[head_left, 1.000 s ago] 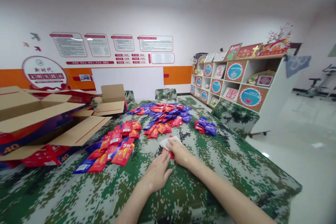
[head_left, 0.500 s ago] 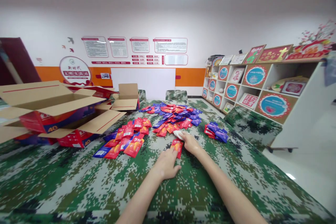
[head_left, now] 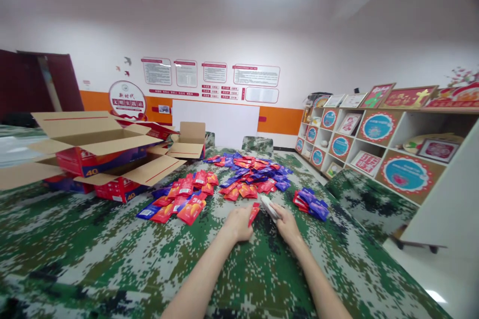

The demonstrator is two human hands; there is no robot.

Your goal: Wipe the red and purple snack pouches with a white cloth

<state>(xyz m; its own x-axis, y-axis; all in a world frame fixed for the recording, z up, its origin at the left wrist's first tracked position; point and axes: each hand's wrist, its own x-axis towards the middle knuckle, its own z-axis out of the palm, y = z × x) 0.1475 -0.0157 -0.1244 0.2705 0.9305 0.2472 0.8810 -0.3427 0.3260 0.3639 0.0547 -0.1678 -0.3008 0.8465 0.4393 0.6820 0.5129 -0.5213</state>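
My left hand (head_left: 238, 225) is closed on a red packet (head_left: 253, 213), which is tipped up so only a narrow side of it shows. Just across from it, my right hand (head_left: 287, 223) grips a small white handheld object (head_left: 270, 208) with a rounded end; its exact kind I cannot make out. The white object points towards the packet, with a small gap between them. Beyond both hands lies a heap of red and purple packets (head_left: 258, 172). A second pile of packets (head_left: 185, 197) spreads to the left, and a smaller pile (head_left: 310, 204) sits to the right.
Opened cardboard boxes (head_left: 101, 147) with spread flaps are stacked at the table's left, and a smaller open box (head_left: 190, 139) stands behind them. A camouflage cloth (head_left: 123, 259) covers the table. Chairs (head_left: 258, 144) and a white shelf unit (head_left: 406, 124) stand beyond it.
The red packet was flat on the cloth under my left fingers; now it is lifted and tilted in that hand. My right hand has drawn back and right with the white object. The view has shifted.
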